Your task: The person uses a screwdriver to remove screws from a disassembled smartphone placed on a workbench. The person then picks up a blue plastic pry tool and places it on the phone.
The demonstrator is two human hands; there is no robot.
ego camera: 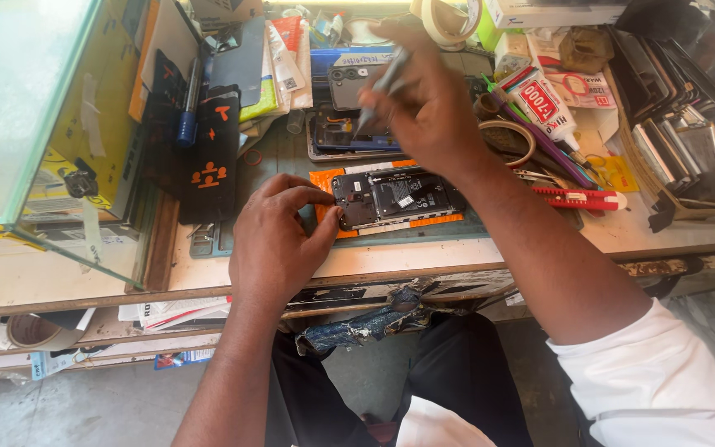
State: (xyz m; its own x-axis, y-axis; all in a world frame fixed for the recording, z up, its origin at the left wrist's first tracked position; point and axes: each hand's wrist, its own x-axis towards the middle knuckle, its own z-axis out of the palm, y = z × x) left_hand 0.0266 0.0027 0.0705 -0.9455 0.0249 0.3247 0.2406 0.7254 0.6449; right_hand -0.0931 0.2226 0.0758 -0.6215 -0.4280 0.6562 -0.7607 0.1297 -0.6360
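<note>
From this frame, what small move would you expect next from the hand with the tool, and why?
Probably the right hand brings its thin grey tool down to the opened phone. The tool is raised above the bench, its tip pointing down and away from the phone, while the left hand pinches the phone's left end, steadying it on the orange pad. Its back is off, with the internals exposed.

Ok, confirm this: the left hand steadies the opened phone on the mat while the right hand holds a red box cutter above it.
Not quite. In the head view the right hand holds a thin grey tool, not the red box cutter, which lies on the bench. The left hand does steady the opened phone.
</note>
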